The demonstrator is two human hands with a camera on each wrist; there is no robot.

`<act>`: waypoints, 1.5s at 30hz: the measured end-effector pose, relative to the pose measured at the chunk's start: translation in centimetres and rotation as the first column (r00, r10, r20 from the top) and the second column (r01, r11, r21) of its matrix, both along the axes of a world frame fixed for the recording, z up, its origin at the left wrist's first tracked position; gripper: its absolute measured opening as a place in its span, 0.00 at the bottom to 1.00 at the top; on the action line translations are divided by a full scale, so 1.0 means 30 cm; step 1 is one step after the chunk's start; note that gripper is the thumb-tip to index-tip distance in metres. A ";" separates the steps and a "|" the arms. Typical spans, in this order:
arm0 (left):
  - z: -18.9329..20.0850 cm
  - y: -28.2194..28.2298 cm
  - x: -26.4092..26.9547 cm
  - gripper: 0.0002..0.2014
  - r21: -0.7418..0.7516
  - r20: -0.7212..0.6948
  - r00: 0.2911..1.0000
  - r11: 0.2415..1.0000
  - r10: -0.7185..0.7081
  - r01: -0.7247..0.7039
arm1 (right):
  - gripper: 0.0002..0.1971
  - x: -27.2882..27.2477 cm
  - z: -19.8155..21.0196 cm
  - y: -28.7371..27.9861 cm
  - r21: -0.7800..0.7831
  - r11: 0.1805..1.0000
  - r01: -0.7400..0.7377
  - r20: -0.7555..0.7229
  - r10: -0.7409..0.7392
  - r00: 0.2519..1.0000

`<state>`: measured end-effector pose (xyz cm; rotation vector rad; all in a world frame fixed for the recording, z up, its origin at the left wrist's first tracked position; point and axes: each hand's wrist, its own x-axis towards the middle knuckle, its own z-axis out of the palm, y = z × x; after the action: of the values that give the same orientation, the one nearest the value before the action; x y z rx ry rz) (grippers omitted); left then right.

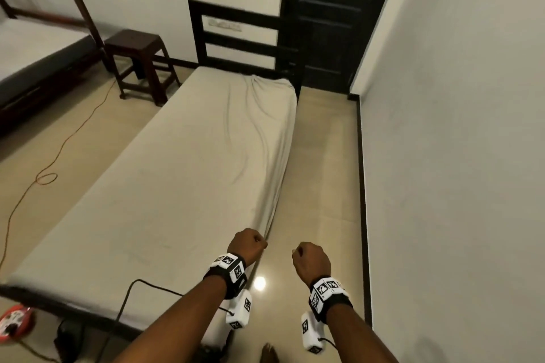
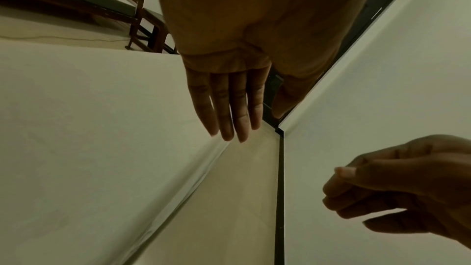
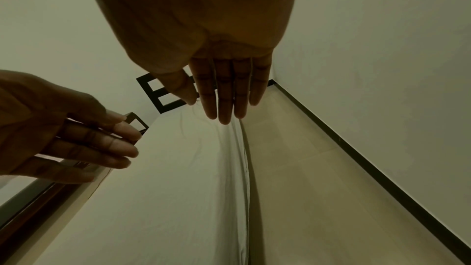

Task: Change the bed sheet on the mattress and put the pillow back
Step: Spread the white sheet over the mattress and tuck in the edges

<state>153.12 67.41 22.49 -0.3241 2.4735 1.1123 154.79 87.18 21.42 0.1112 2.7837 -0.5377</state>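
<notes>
My left hand (image 1: 246, 246) and right hand (image 1: 311, 259) hover, fingers straight and together, holding nothing, at the near right edge of the sheet (image 1: 182, 162) covering the mattress; open floor (image 1: 324, 171) runs right

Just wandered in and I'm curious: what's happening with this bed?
A person stands beside the bed, making it. A pale sheet covers it, wrinkled near the headboard and hanging over the person's side. The left hand and right hand hover by that edge, holding nothing. No pillow is in view.
</notes>
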 end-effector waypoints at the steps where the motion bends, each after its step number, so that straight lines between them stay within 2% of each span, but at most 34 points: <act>1: 0.009 -0.006 0.001 0.06 -0.032 -0.013 1.000 0.999 -0.009 0.009 | 0.12 0.002 0.010 0.005 0.008 1.000 -0.004 0.001 0.004 1.000; 6: 0.062 0.008 -0.015 0.05 -0.172 -0.046 0.998 0.984 -0.048 0.039 | 0.12 -0.038 0.065 0.047 0.030 0.998 -0.048 -0.014 0.049 0.999; 10: 0.071 0.091 -0.119 0.06 -0.281 -0.044 0.986 0.949 -0.162 0.143 | 0.17 -0.147 0.081 0.108 0.029 0.982 -0.188 0.090 0.185 0.979; 19: 0.068 0.462 -0.577 0.13 -0.351 -0.058 0.951 0.897 -0.305 0.267 | 0.15 -0.585 0.091 0.402 0.004 0.992 -0.130 0.060 0.129 0.990; 24: 0.090 0.622 -0.824 0.13 -0.354 -0.080 0.949 0.899 -0.305 0.259 | 0.15 -0.821 0.125 0.571 -0.006 0.991 -0.130 0.051 0.131 0.990; 28: 0.091 0.683 -0.987 0.12 -0.373 -0.077 0.949 0.891 -0.306 0.257 | 0.15 -0.994 0.136 0.645 -0.001 0.992 -0.126 0.053 0.126 0.991; 35: 0.089 0.698 -1.398 0.06 -0.340 -0.084 0.967 0.919 -0.242 0.200 | 0.12 -1.410 0.146 0.677 -0.062 0.990 -0.130 0.045 0.132 0.990; 41: 0.045 0.686 -1.862 0.04 -0.293 -0.084 0.978 0.943 -0.192 0.160 | 0.11 -1.896 0.149 0.681 -0.075 0.991 -0.112 0.003 0.113 0.994; 45: 0.042 0.664 -2.156 0.05 -0.243 -0.050 0.982 0.956 -0.183 0.166 | 0.11 -2.201 0.162 0.656 -0.070 0.992 -0.101 0.038 0.103 0.994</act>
<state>88.43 87.34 23.74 -0.1304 2.6455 0.7695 88.76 106.86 26.29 -0.0344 2.7103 -0.5966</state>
